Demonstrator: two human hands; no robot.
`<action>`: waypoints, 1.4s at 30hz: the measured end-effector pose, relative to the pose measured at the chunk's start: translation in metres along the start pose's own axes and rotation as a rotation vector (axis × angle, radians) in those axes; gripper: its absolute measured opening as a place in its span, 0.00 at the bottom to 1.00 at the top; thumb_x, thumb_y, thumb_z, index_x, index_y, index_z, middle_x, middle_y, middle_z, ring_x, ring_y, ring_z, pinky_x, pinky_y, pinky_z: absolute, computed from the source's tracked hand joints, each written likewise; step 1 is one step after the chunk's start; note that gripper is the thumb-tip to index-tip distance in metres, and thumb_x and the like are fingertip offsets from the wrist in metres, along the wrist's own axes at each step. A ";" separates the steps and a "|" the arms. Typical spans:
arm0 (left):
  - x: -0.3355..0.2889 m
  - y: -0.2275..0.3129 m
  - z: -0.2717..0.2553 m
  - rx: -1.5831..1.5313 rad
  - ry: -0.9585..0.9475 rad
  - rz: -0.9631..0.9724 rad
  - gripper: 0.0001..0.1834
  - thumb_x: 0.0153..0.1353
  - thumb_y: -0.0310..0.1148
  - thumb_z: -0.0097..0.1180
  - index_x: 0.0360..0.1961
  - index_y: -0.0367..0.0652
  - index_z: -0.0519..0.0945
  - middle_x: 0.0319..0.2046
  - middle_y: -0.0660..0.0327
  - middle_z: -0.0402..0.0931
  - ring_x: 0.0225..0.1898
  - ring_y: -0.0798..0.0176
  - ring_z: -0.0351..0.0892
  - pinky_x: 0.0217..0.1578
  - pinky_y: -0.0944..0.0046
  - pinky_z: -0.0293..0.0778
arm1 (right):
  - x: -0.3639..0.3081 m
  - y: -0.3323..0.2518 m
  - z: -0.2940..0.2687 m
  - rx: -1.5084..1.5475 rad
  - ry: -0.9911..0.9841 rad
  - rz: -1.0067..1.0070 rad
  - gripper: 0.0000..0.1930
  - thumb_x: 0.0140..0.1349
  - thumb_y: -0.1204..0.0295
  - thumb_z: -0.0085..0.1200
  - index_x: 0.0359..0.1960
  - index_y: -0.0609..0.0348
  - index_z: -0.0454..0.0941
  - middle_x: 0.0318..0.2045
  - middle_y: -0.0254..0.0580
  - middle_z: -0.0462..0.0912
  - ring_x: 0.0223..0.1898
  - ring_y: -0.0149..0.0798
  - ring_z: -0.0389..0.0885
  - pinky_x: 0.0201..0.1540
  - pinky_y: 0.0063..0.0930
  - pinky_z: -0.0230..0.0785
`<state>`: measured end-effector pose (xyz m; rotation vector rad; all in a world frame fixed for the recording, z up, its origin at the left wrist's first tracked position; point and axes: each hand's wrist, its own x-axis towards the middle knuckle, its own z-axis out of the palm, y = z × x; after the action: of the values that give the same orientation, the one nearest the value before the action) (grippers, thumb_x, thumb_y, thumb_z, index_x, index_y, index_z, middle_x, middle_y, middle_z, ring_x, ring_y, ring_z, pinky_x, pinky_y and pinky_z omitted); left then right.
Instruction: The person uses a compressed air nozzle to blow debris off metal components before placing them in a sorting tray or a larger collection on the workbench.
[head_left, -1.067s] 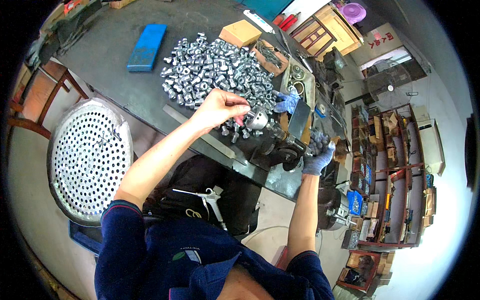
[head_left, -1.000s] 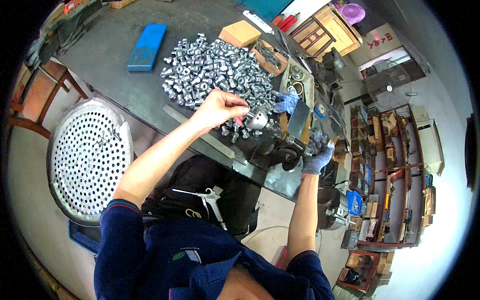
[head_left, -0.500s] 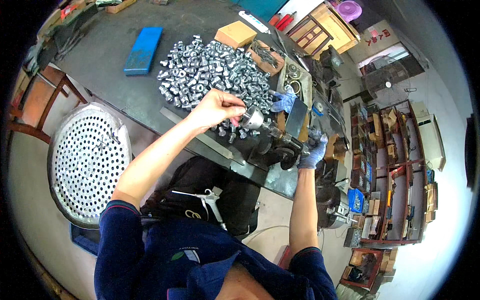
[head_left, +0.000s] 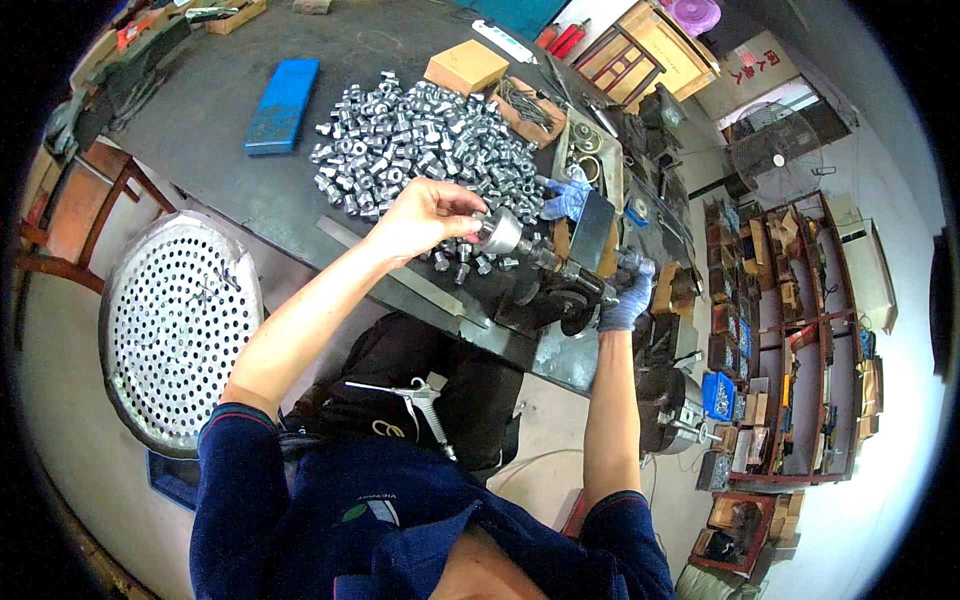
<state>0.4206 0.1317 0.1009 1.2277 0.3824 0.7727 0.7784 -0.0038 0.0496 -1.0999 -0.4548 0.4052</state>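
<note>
Two hands are on one spindle fixture point(head_left: 568, 277), and the change over the past second is slight: the chuck point(head_left: 504, 233) seems to have turned, since the dark hole that showed on its flank is out of sight, and the gloved right hand point(head_left: 628, 300) at the fixture's far end has shifted its pose a little. That suggests a turning step under way, with the bare left hand point(head_left: 425, 215) about as steady as before. Its fingers are pinched on a small metal piece at the mouth of the chuck, mostly hidden by the thumb; the right fingers curl near the spindle's end, but I cannot tell whether they grip it. The chuck sits just right of the left fingers, and beyond them a pile of metal fittings point(head_left: 420, 150) spreads over the dark surface point(head_left: 200, 95). Farther beyond those fingers lie a blue block point(head_left: 284, 105), off to their left, and a yellow-brown carton point(head_left: 466, 66). Well left of them stands a round perforated metal seat point(head_left: 180, 330); below them an air gun point(head_left: 415, 395) rests on the lap. Well right of the right fingers, shelves point(head_left: 790, 345) hold boxes, with a fan point(head_left: 775, 160) farther back
</note>
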 end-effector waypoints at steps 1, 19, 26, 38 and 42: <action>0.001 0.001 0.002 0.006 -0.012 0.005 0.12 0.50 0.17 0.58 0.38 0.31 0.79 0.30 0.57 0.79 0.32 0.68 0.79 0.35 0.70 0.75 | 0.003 0.007 -0.009 -0.038 0.020 -0.061 0.16 0.57 0.54 0.52 0.34 0.53 0.77 0.21 0.23 0.75 0.13 0.19 0.63 0.13 0.14 0.51; 0.006 -0.009 -0.008 0.228 -0.069 0.176 0.14 0.49 0.21 0.62 0.39 0.32 0.79 0.32 0.57 0.81 0.34 0.69 0.79 0.39 0.69 0.75 | -0.130 -0.073 0.000 0.204 -0.015 0.226 0.19 0.55 0.50 0.54 0.20 0.51 0.68 0.09 0.23 0.57 0.09 0.22 0.52 0.09 0.16 0.43; 0.009 -0.011 -0.004 0.179 -0.089 0.117 0.13 0.49 0.21 0.62 0.38 0.32 0.80 0.30 0.57 0.81 0.33 0.70 0.79 0.38 0.70 0.75 | -0.065 -0.088 0.013 0.283 -0.034 0.221 0.18 0.54 0.52 0.55 0.20 0.51 0.67 0.11 0.25 0.59 0.09 0.22 0.53 0.09 0.16 0.45; 0.010 -0.009 -0.003 0.205 -0.080 0.135 0.13 0.49 0.21 0.61 0.39 0.33 0.80 0.31 0.57 0.80 0.32 0.71 0.78 0.35 0.72 0.75 | -0.009 -0.046 0.004 0.210 -0.146 0.118 0.18 0.54 0.53 0.56 0.23 0.54 0.69 0.25 0.46 0.78 0.21 0.40 0.77 0.15 0.17 0.63; 0.009 -0.013 -0.001 0.140 -0.066 0.149 0.12 0.52 0.20 0.59 0.39 0.32 0.80 0.30 0.58 0.80 0.30 0.71 0.78 0.35 0.71 0.75 | -0.024 -0.053 0.012 0.271 -0.079 0.104 0.18 0.54 0.55 0.57 0.23 0.55 0.69 0.27 0.47 0.79 0.19 0.38 0.75 0.14 0.17 0.62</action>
<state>0.4304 0.1374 0.0899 1.4217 0.2967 0.8414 0.7568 -0.0286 0.0985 -0.8489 -0.3997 0.5859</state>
